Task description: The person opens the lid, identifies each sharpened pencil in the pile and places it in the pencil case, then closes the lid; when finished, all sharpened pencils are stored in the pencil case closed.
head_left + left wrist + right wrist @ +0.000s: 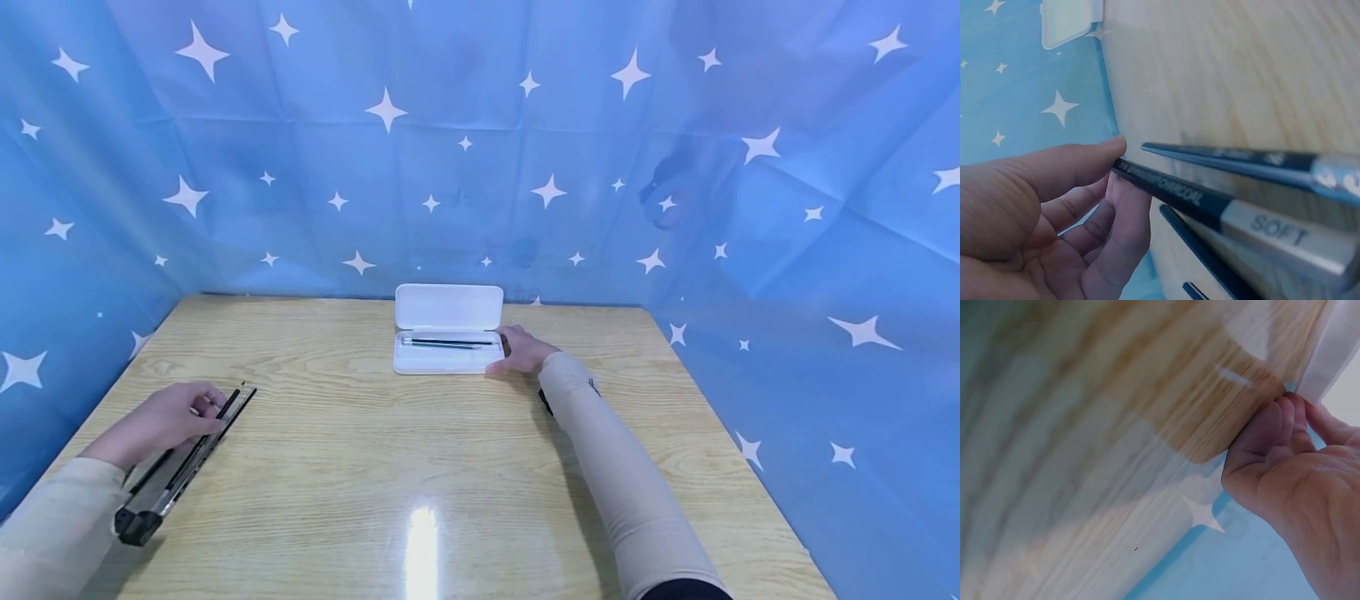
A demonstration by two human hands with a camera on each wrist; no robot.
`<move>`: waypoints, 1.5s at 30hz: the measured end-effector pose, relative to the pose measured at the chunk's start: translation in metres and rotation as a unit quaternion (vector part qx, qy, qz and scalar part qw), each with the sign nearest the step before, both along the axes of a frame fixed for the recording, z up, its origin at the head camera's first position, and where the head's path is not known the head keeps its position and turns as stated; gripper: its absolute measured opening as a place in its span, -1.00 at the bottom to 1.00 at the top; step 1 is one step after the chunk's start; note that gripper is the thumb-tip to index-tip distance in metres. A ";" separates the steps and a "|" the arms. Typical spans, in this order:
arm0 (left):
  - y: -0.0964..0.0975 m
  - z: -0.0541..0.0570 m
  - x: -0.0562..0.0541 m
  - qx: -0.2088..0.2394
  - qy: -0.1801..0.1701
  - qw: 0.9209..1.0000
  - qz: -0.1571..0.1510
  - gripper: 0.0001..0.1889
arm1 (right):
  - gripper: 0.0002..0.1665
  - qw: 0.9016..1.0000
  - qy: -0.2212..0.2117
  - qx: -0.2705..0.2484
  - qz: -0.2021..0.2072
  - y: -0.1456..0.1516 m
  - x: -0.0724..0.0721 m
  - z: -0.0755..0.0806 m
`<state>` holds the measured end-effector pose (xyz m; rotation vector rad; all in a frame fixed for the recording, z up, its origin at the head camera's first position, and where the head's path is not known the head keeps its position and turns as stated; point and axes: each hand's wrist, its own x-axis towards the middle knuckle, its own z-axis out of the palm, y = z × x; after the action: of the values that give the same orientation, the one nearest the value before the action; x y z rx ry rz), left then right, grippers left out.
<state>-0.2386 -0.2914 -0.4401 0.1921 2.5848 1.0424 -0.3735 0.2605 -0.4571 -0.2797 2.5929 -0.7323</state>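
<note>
My left hand (168,419) pinches a dark charcoal pencil (1172,190) between thumb and fingers, and the word SOFT shows on its silver band. Other dark pencils lie close around it; one with a silver band (1241,164) is on one side, and a black one (1200,253) on the other. At the back of the table stands a white pencil case (408,365) with its lid (448,307) raised. Slim pencils (450,342) lie inside it. My right hand (523,350) grips the case's right end, thumb at the front corner and fingers toward the back.
The wooden table (360,467) carries a bright light reflection near its front. A blue curtain (465,208) with white stars hangs right behind the table and along both sides. A black wrist device (138,527) sits below my left sleeve.
</note>
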 end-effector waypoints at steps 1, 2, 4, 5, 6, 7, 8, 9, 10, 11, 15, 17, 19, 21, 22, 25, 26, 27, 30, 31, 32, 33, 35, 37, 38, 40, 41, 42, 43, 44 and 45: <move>0.001 0.000 0.000 0.003 0.002 1.000 0.000 -0.67 | 0.14 1.000 0.001 0.002 0.001 0.000 0.000 0.000; 0.002 0.001 0.000 0.006 0.005 1.000 -0.001 -0.67 | 0.14 1.000 0.001 0.002 0.002 0.000 0.000 -0.001; 0.004 0.001 0.000 0.009 0.009 1.000 -0.001 -0.67 | 0.13 1.000 0.001 0.000 0.001 0.001 0.000 -0.001; 0.006 0.002 0.001 0.010 0.013 1.000 -0.001 -0.67 | 0.13 1.000 0.001 -0.001 0.001 0.001 -0.001 -0.002; 0.007 0.002 0.001 0.012 0.017 1.000 -0.002 -0.66 | 0.12 1.000 0.002 -0.002 0.001 0.001 -0.001 -0.002; 0.008 0.003 0.001 0.013 0.022 1.000 -0.003 -0.66 | 0.12 1.000 0.002 -0.003 0.000 0.000 -0.001 -0.002; 0.010 0.004 0.001 0.014 0.027 1.000 -0.005 -0.65 | 0.12 1.000 0.002 -0.002 -0.001 0.000 -0.001 -0.002; 0.011 0.006 0.000 0.015 0.032 0.999 -0.006 -0.64 | 0.12 1.000 0.002 -0.001 -0.003 0.000 -0.001 -0.002; 0.013 0.007 0.000 0.015 0.038 0.999 -0.009 -0.64 | 0.12 1.000 0.002 0.000 -0.004 0.000 -0.001 -0.002; 0.014 0.009 -0.001 0.016 0.044 0.999 -0.011 -0.64 | 0.13 1.000 0.003 0.000 -0.004 0.000 -0.001 -0.002; 0.021 0.016 -0.006 0.018 0.061 0.998 -0.014 -0.63 | 0.13 1.000 0.009 -0.004 0.000 0.002 0.003 0.000; 0.026 0.018 -0.008 0.025 0.067 0.997 -0.013 -0.62 | 0.12 1.000 0.014 0.000 0.003 0.003 0.006 0.002; 0.031 0.019 -0.011 0.036 0.073 0.997 -0.012 -0.62 | 0.12 1.000 0.016 0.008 0.003 0.005 0.009 0.003; 0.036 0.019 -0.013 0.046 0.081 0.996 -0.010 -0.64 | 0.12 1.000 0.016 0.014 0.002 0.006 0.011 0.003; 0.038 0.018 -0.014 0.049 0.086 0.995 -0.007 -0.65 | 0.12 1.000 0.016 0.015 0.002 0.006 0.012 0.002; 0.040 0.018 -0.014 0.052 0.113 0.992 0.000 -0.67 | 0.13 1.000 0.015 0.013 0.009 0.004 0.012 0.002; 0.041 0.018 -0.014 0.054 0.122 0.991 0.002 -0.67 | 0.14 1.000 0.015 0.014 0.012 0.003 0.012 0.002; 0.042 0.019 -0.015 0.057 0.129 0.990 0.004 -0.67 | 0.14 1.000 0.016 0.016 0.014 0.002 0.011 0.002; 0.044 0.021 -0.018 0.070 0.146 0.987 0.011 -0.65 | 0.14 0.999 0.019 0.025 0.019 -0.001 0.008 0.003; 0.046 0.021 -0.020 0.073 0.148 0.986 0.014 -0.66 | 0.14 0.999 0.019 0.027 0.018 -0.001 0.008 0.003; 0.048 0.022 -0.021 0.077 0.151 0.985 0.017 -0.66 | 0.14 0.999 0.020 0.028 0.017 -0.002 0.008 0.004; 0.050 0.022 -0.023 0.080 0.154 0.985 0.019 -0.66 | 0.14 0.999 0.019 0.028 0.017 -0.002 0.008 0.004; 0.053 0.022 -0.025 0.079 0.170 0.982 0.022 -0.66 | 0.13 0.999 0.019 0.024 0.016 -0.002 0.008 0.005; 0.057 0.023 -0.027 0.083 0.182 0.979 0.024 -0.66 | 0.12 1.000 0.018 0.019 0.014 -0.003 0.008 0.005; 0.059 0.023 -0.028 0.085 0.190 0.978 0.024 -0.66 | 0.12 1.000 0.018 0.016 0.013 -0.004 0.009 0.005; 0.063 0.024 -0.030 0.088 0.204 0.975 0.023 -0.66 | 0.12 1.000 0.019 0.014 0.011 -0.004 0.009 0.005; 0.065 0.024 -0.031 0.092 0.206 0.974 0.022 -0.66 | 0.13 1.000 0.019 0.013 0.009 -0.004 0.010 0.005; 0.067 0.025 -0.032 0.093 0.207 0.974 0.022 -0.66 | 0.13 1.000 0.019 0.013 0.009 -0.004 0.010 0.005; 0.069 0.025 -0.033 0.095 0.212 0.973 0.021 -0.66 | 0.13 1.000 0.019 0.014 0.010 -0.003 0.010 0.005; 0.070 0.026 -0.034 0.096 0.213 0.972 0.021 -0.66 | 0.13 1.000 0.018 0.017 0.011 -0.003 0.010 0.005; 0.072 0.026 -0.035 0.096 0.215 0.972 0.022 -0.65 | 0.13 1.000 0.018 0.017 0.010 -0.002 0.011 0.006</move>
<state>-0.2738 -0.2195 -0.4137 0.4574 2.8700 1.4022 -0.3630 0.2580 -0.4514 -0.3107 2.6297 -0.6806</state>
